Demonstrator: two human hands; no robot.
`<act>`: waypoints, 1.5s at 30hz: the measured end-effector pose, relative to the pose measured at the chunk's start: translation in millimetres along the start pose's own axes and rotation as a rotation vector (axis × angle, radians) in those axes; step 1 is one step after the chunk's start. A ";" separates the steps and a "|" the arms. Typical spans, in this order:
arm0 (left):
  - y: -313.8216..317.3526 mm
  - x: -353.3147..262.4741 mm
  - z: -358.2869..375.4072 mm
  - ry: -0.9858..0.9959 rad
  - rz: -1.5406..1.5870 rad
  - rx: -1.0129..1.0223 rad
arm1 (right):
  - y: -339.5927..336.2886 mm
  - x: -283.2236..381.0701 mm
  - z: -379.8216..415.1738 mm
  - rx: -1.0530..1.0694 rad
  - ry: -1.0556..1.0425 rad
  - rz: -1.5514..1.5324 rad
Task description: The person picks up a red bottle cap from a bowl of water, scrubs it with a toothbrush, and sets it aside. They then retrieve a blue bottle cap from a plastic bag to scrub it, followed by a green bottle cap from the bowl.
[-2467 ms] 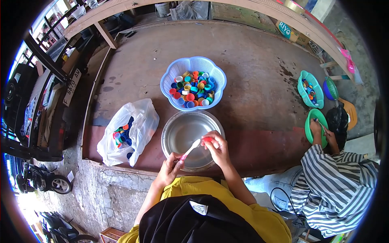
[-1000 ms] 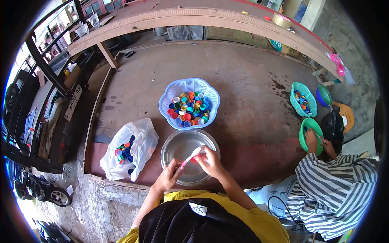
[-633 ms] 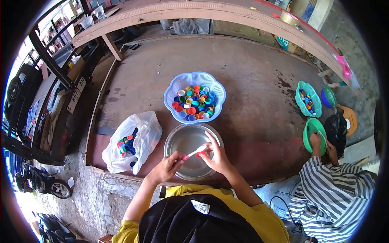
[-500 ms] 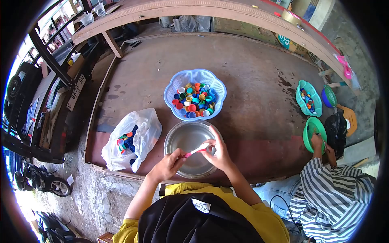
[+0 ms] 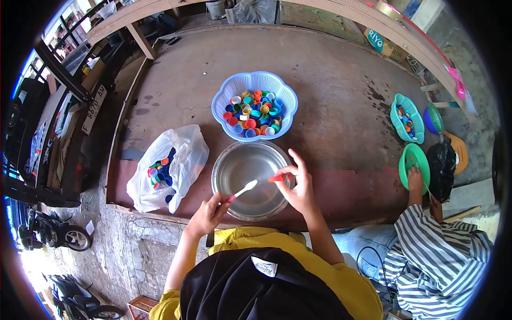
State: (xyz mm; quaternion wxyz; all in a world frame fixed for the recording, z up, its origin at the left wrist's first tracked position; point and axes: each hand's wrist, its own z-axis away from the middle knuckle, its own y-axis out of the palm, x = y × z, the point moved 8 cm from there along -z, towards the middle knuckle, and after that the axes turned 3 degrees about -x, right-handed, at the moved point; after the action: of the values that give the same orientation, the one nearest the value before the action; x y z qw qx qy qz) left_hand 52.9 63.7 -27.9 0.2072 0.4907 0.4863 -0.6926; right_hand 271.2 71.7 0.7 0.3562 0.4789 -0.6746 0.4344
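My left hand is closed round the pink handle of a toothbrush, whose white head points up and to the right. Between the thumb and fingers of my right hand is a red bottle cap, a short gap away from the brush head. Both hands are above the near part of a round metal basin, which seems to hold water. Just beyond it stands a blue scalloped plastic basket with many coloured bottle caps. Left of the basin, a white plastic bag lies open with more caps inside.
At the right, a person in a striped shirt has their hands at a green bowl. Near it are a teal basket of caps and a black plastic bag. A wooden beam spans the far side.
The brush head and the cap, together before, are now apart. My right hand has moved a little to the right with the cap. The view has tilted slightly downward.
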 end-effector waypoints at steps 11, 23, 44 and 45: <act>4.2 -21.8 -3.7 0.044 0.105 -0.039 | 19.9 -6.3 5.7 0.090 0.060 -0.074; 15.4 -5.0 -2.8 -0.050 0.011 0.085 | 4.7 4.6 -1.2 0.033 -0.044 0.016; 12.5 -11.9 -1.5 0.090 0.202 -0.135 | 23.9 3.1 4.1 0.093 0.048 -0.089; 16.5 -16.9 -3.8 0.086 0.178 -0.087 | 27.0 7.8 3.7 0.118 0.020 -0.059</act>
State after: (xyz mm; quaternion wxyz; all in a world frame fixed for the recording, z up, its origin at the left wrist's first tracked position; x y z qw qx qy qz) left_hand 74.7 56.5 -20.8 0.2680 0.5518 0.4789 -0.6280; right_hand 242.9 70.1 -0.2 0.3466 0.5144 -0.6300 0.4673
